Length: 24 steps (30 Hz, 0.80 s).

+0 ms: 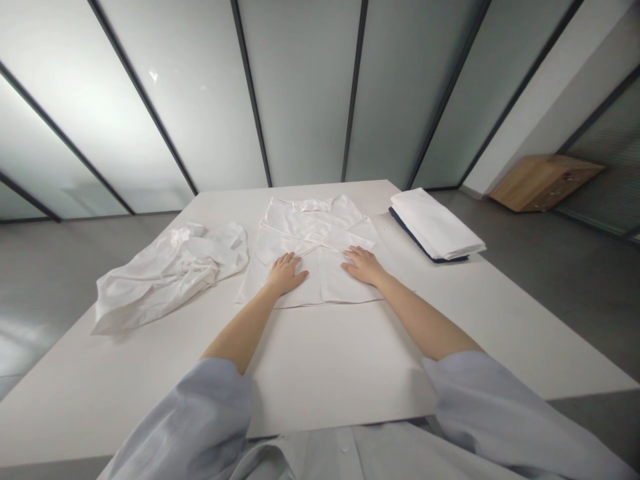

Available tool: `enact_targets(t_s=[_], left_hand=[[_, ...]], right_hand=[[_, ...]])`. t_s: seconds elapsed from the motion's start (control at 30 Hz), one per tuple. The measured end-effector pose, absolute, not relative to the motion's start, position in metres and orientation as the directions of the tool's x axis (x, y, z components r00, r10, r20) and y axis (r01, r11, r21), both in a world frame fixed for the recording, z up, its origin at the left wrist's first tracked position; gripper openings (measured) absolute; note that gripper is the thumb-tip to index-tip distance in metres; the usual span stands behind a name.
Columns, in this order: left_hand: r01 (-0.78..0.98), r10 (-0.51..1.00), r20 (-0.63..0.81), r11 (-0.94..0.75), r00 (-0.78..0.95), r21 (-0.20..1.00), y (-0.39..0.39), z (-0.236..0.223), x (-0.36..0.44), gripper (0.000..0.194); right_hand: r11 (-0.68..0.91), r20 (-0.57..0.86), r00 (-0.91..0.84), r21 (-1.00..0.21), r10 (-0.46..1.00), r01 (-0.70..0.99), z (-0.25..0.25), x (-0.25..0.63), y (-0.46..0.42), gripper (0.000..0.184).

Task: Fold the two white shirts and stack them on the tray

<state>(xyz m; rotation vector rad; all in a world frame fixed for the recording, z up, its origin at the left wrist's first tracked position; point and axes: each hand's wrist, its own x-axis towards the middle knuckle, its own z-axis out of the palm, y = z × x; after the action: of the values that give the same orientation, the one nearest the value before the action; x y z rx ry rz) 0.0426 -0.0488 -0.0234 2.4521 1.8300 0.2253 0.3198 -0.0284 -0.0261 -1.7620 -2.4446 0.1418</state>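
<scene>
A white shirt (320,230) lies spread on the white table, its collar at the far end and its sleeves folded in across the body. Its hem faces me. My left hand (287,273) rests flat on the lower left part of the shirt, fingers stretched out. On the lower right part lies my right hand (365,265), also flat with its fingers apart. Neither hand grips the cloth.
To the left, a crumpled white garment (175,273) reaches toward the table's edge. A stack of folded white cloth (435,223) sits at the right on a dark folded cloth (417,240). The table (340,360) is white; a wooden cabinet (540,181) stands beyond.
</scene>
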Motion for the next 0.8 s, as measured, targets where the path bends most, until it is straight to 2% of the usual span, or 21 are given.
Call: enact_targets(t_s=[0.43, 0.63, 0.8], left_hand=[[0.944, 0.959, 0.078, -0.282, 0.272, 0.171, -0.050, -0.021, 0.041, 0.056], [0.904, 0.937, 0.197, -0.334, 0.288, 0.267, -0.048, -0.018, 0.039, 0.032], [0.897, 0.930, 0.196, -0.354, 0.309, 0.266, -0.050, -0.016, 0.042, 0.025]], right_hand=[[0.333, 0.117, -0.316, -0.179, 0.941, 0.926, -0.029, 0.322, -0.028, 0.051], [0.414, 0.240, -0.364, -0.210, 0.900, 0.886, -0.022, 0.322, -0.030, 0.023], [0.440, 0.196, -0.402, -0.224, 0.894, 0.870, -0.013, 0.319, -0.034, 0.020]])
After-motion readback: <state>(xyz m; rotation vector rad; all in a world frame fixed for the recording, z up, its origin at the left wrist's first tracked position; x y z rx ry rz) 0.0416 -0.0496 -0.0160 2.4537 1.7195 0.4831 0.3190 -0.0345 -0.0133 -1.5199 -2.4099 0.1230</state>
